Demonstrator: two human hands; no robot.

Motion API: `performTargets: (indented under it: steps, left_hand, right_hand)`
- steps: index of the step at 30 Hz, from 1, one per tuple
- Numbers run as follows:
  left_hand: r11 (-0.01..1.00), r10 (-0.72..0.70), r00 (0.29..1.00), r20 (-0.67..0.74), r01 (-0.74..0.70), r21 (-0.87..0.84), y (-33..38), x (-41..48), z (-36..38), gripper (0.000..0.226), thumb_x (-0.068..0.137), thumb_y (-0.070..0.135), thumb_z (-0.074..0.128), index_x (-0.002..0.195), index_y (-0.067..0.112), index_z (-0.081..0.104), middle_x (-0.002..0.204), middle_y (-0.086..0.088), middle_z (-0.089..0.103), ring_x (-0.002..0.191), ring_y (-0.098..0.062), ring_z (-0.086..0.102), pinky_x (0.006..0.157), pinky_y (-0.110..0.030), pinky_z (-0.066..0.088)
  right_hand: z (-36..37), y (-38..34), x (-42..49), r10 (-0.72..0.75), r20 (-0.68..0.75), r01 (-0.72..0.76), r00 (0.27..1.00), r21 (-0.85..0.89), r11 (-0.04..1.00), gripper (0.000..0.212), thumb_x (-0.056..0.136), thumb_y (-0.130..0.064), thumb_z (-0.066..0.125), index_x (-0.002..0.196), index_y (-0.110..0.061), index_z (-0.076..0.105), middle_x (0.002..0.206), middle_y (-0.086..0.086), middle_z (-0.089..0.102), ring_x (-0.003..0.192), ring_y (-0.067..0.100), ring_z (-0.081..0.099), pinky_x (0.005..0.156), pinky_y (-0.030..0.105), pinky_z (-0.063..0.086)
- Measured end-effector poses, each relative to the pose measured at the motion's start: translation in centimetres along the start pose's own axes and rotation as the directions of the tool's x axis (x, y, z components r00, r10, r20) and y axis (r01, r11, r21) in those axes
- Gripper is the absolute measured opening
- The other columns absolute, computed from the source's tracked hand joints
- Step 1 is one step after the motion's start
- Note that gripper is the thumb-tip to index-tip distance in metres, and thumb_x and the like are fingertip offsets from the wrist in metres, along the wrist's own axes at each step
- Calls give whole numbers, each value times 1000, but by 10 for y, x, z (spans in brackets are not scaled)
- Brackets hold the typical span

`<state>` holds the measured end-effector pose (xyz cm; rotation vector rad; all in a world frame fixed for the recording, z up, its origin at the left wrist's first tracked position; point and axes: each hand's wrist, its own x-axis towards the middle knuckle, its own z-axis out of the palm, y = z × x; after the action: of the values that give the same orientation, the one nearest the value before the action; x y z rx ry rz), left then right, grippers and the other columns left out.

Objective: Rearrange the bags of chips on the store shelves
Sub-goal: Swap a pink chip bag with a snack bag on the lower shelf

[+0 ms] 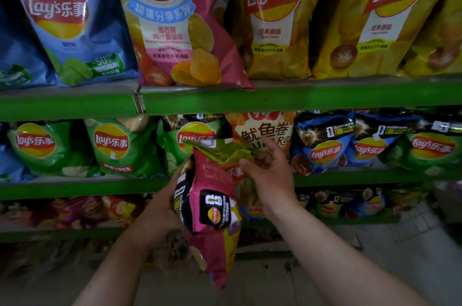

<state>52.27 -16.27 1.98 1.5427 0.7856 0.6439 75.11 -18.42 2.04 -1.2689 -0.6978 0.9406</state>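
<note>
Left hand (162, 208): closed on the left side of a pink bag, holding it up; its fingers are hidden behind the bag.
Pink bag (212, 205): hangs tilted in front of the shelves, between the two forearms, with its lower end pointing at the floor (400, 255).
Right hand (271, 173): pinches the top corner of a gold bag between thumb and curled fingers, with the forefinger lifted.
Gold bag (225, 153): just behind and above the pink bag, touching it, level with the middle shelf.
Middle shelf (75, 188): green edge; green bags (115, 148) stand on its left part, a squid-roll bag (262, 128) right behind the right hand, and blue bags (325, 145) to the right.
Upper shelf (300, 98): carries a large blue bag (70, 25), a large pink bag (175, 30) that overhangs the edge, and yellow bags (275, 25).
Lowest shelf (62, 233): holds more bags, too blurred to make out.
</note>
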Motion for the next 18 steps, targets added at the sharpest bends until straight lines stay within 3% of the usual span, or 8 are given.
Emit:
performTargets:
  steps: [1,2,5,7,10,12,15,18]
  left_hand:
    - [1000,-11,1000,22,11,-19,2,0,0,108,44,48,96,137,35,41,125,14,67,113,-3,64,88,-22,54]
    - [1000,-22,999,31,22,-1,-1,2,-2,113,40,57,93,138,35,41,127,16,66,115,-7,63,87,-22,54]
    - [997,30,1000,3,-30,-69,-18,10,-6,91,46,35,96,128,43,58,133,2,62,110,-9,67,80,-24,57]
    - [997,-7,997,-83,0,-82,-17,13,-5,67,50,30,79,108,60,65,124,7,67,98,0,69,74,-18,56]
    - [999,43,997,-60,-42,7,-15,12,-7,86,54,7,81,112,67,59,122,36,59,108,10,62,77,-10,52]
    - [993,115,992,-47,-115,-3,-9,8,-10,90,53,2,85,116,61,61,126,41,51,112,11,58,79,-9,51]
    - [981,183,979,-89,-188,-47,-5,2,-17,84,53,10,86,119,57,63,141,16,48,117,2,59,83,-15,53]
    - [987,107,985,-133,-121,-106,-2,-4,-25,83,48,19,87,120,51,65,147,-6,47,120,-13,61,83,-24,56]
  right_hand:
    - [-1,-1,1,21,26,-21,999,11,1000,62,77,-11,80,115,-51,52,109,5,64,101,18,64,81,28,56]
    - [-1,-1,1,40,48,-41,998,19,999,61,77,-9,79,116,-48,53,112,7,64,104,20,64,79,27,57]
    - [-4,-2,4,91,114,-97,989,56,994,57,78,-3,77,111,-46,59,119,6,64,108,23,64,73,27,58]
    - [-6,-4,4,105,162,-116,981,57,992,55,79,0,75,106,-46,63,118,5,65,106,25,66,74,31,58]
    - [-11,-8,3,67,177,-61,982,-39,997,46,79,-10,77,104,-47,62,103,-11,70,94,7,69,69,20,56]
    - [-15,-14,4,-73,22,76,997,-199,977,36,79,-28,76,107,-44,60,95,-16,68,88,0,65,68,17,54]
    - [-20,-27,13,-389,-187,264,902,-473,841,56,78,-41,73,126,-27,49,113,-5,53,104,14,56,89,32,51]
    - [-13,-40,30,-467,-175,251,867,-656,712,83,72,-46,79,136,-11,39,137,7,41,129,22,40,106,33,37]
